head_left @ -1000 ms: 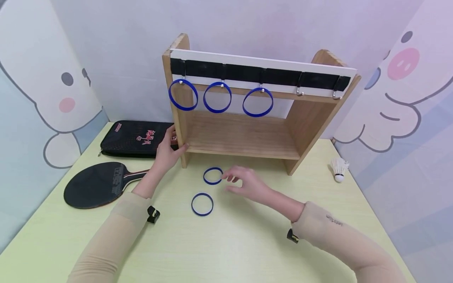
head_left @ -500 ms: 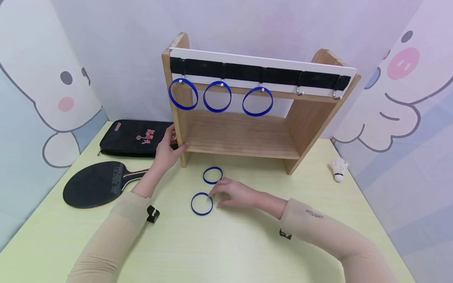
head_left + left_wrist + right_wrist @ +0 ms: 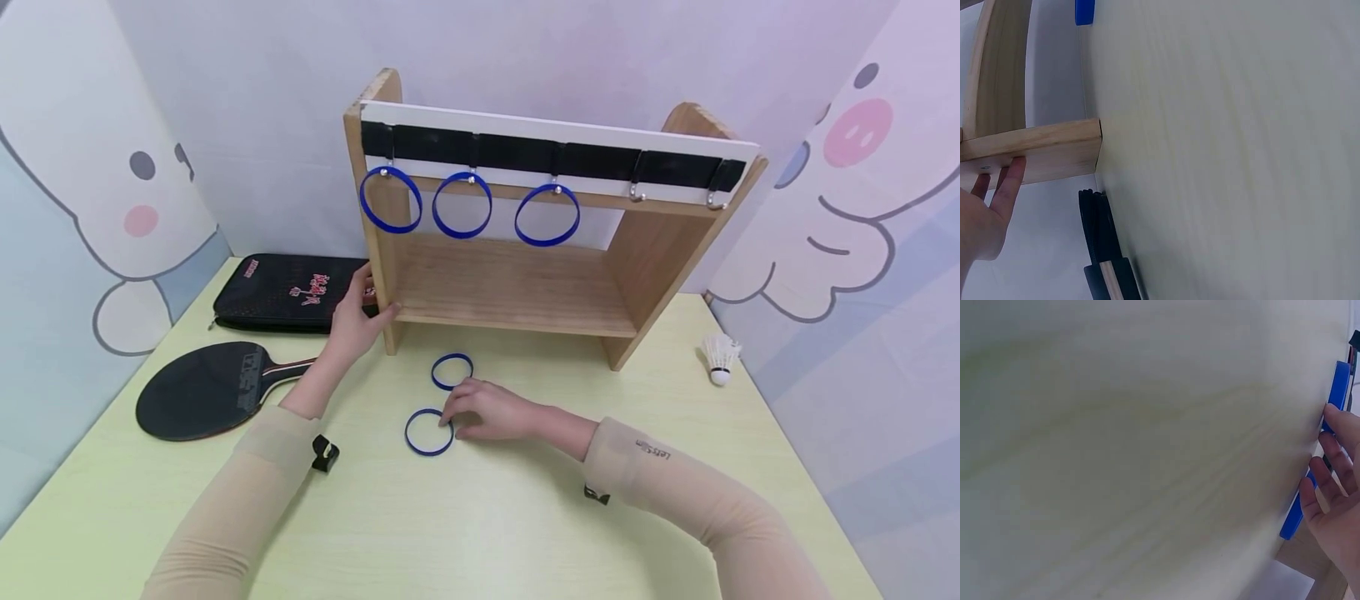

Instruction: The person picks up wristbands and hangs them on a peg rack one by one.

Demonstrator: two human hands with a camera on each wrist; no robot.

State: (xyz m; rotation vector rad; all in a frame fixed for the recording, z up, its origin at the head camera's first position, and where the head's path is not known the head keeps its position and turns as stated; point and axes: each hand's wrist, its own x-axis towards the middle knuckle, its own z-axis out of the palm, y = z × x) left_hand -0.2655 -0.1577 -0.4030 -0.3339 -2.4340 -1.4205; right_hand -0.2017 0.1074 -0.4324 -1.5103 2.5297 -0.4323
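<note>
My right hand is at the right edge of the nearer blue ring, pinching its band between thumb and fingertips; the ring lies on the table. A second blue ring lies just behind it, partly overlapped by the hand in the head view. In the right wrist view the thumb meets one blue ring, with the other fingers beside the farther ring. My left hand grips the left side panel of the wooden shelf, its thumb over the front edge and fingers against the outer face.
Three blue rings hang from hooks on the shelf's white-and-black front strip; two right-hand hooks hold nothing. Left of the shelf lie a black zipped case and a table tennis bat. A shuttlecock rests at the right.
My right hand has moved left and toward the near side, from beside the farther ring to the nearer one, and closed its fingertips on the band. The left hand stays on the shelf.
</note>
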